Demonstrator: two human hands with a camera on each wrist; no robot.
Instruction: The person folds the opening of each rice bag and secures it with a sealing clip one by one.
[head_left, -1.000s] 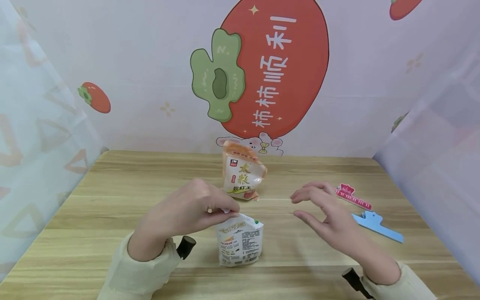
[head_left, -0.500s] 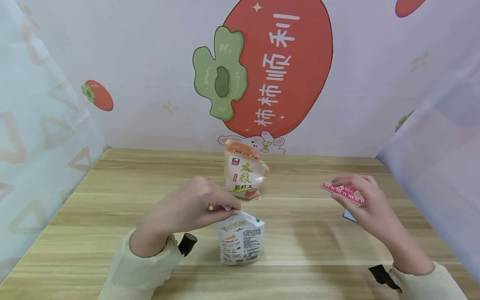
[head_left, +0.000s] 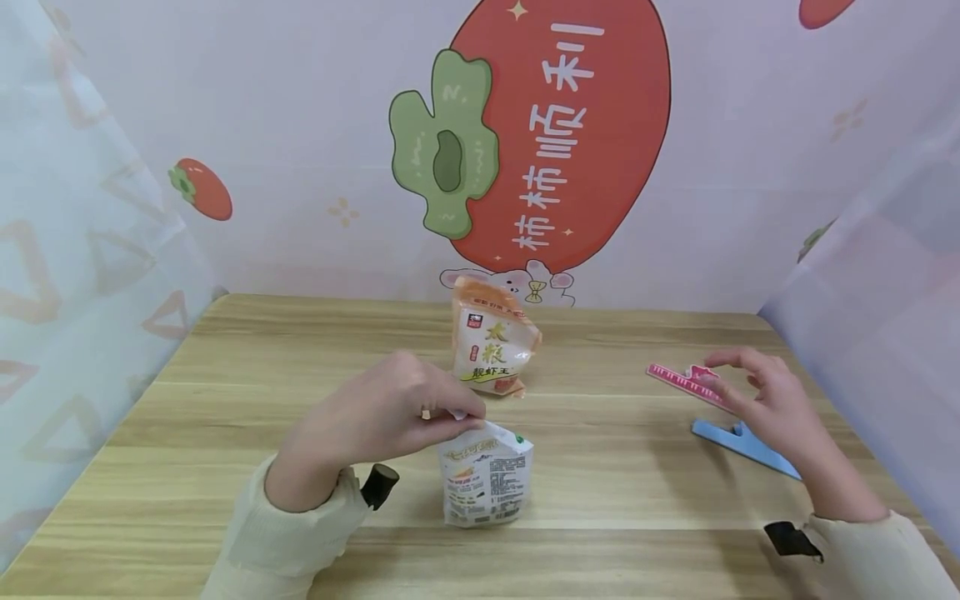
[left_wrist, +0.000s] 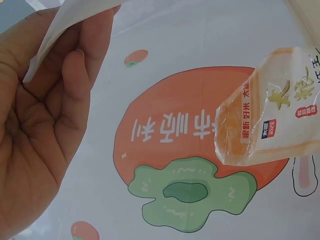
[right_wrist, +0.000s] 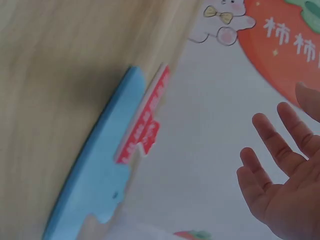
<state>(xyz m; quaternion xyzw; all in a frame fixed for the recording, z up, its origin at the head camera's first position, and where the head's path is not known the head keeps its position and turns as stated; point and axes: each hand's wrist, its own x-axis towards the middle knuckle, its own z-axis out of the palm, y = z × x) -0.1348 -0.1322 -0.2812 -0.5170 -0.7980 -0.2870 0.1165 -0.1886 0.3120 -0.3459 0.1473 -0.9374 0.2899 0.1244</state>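
My left hand (head_left: 386, 408) pinches the folded top of a small white packet (head_left: 487, 483), which stands upright on the table with printed text facing me. The left wrist view shows the white packet's edge (left_wrist: 75, 14) between thumb and fingers. My right hand (head_left: 776, 412) is over the right side of the table, fingers spread and holding nothing. Beside it lies a pink sealing clip (head_left: 678, 381) with a piano-key pattern, partly hidden by the fingers. A blue sealing clip (head_left: 738, 442) lies nearer me, partly behind the right hand. Both clips (right_wrist: 100, 155) show apart from the hand in the right wrist view.
A rice bag (head_left: 491, 350) with an orange top stands behind the white packet. The wooden table (head_left: 300, 350) ends at a printed backdrop (head_left: 315, 142), with draped cloth sides at left and right.
My right hand has moved right from beside the white packet to the clips, then slightly further right, uncovering more of the blue clip. The left hand keeps its pinch on the packet.
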